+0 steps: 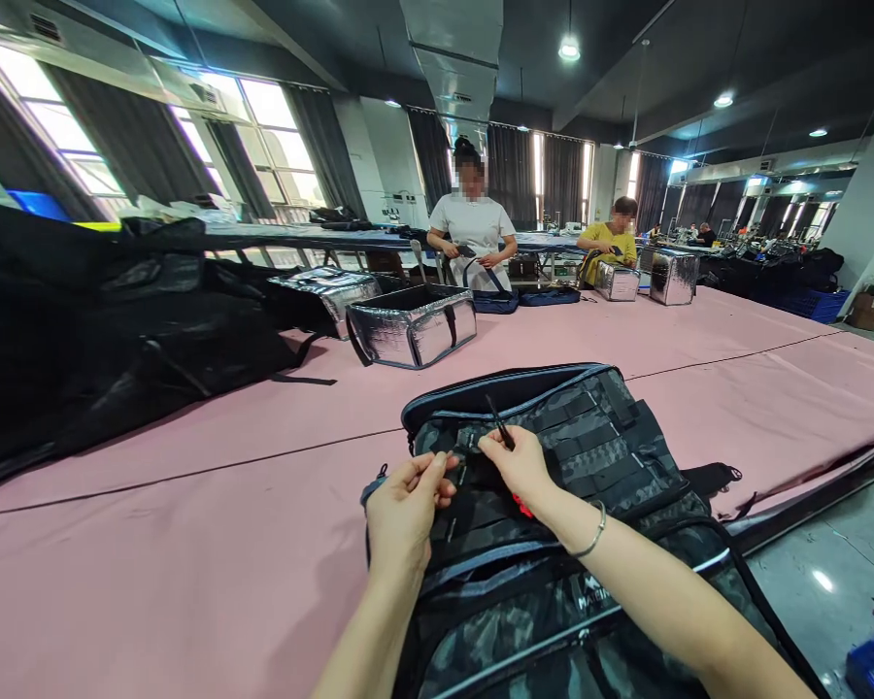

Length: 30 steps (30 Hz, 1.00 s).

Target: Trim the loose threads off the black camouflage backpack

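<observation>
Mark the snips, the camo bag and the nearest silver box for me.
snips (498, 421), head view, on the dark blades above the right hand's fingers
camo bag (612, 447), head view, on its webbing front panel
silver box (426, 337), head view, on its near foil side

The backpack (589, 466) near the middle was dark grey camouflage with black webbing straps and a blue-grey piped rim. A spot of red (522, 506) showed under the right hand (519, 464). The surface (189, 544) was covered in plain pink cloth. Far left lay a black heap of fabric (102, 330); beside it stood a shiny silver box (412, 325). A far person wore a white top (472, 225), another a yellow shirt (612, 241).
</observation>
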Each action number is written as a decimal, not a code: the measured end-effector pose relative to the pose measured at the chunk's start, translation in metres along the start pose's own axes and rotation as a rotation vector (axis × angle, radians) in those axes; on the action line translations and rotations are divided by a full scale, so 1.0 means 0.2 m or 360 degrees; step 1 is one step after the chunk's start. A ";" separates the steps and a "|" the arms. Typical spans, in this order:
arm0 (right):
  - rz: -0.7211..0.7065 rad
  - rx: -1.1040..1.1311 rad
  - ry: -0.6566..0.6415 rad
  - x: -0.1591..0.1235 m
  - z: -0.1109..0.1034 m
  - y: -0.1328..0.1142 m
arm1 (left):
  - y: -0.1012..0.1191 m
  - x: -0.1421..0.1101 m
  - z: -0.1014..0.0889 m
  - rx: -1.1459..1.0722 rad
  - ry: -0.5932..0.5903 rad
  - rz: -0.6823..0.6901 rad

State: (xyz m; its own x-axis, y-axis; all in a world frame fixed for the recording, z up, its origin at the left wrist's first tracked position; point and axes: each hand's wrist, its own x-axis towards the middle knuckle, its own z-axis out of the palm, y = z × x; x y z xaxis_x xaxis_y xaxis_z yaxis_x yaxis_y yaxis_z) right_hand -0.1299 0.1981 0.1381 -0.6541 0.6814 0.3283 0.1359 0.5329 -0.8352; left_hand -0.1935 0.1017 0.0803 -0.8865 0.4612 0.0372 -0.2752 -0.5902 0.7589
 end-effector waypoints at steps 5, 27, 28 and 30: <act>-0.0436 -0.0723 -0.0091 -0.05 -0.02 -0.04 | -0.01 0.00 0.01 -0.0194 0.0116 -0.0019; -0.0867 -0.1246 -0.0438 0.00 -0.06 -0.08 | -0.03 0.00 -0.01 -0.0144 0.0060 -0.0018; -0.0866 -0.1229 -0.0464 0.00 -0.06 -0.08 | -0.03 0.00 -0.01 -0.0137 0.0053 -0.0016; -0.0869 -0.1232 -0.0490 0.00 -0.06 -0.08 | -0.03 0.00 -0.01 -0.0127 0.0040 -0.0012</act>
State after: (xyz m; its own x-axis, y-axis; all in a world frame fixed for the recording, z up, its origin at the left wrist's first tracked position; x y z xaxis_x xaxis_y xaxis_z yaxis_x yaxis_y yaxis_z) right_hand -0.1227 0.1957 0.1564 -0.9212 0.1437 0.3617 0.1348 0.9896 -0.0497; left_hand -0.1925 0.1048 0.0741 -0.8932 0.4494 0.0145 -0.3096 -0.6381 0.7049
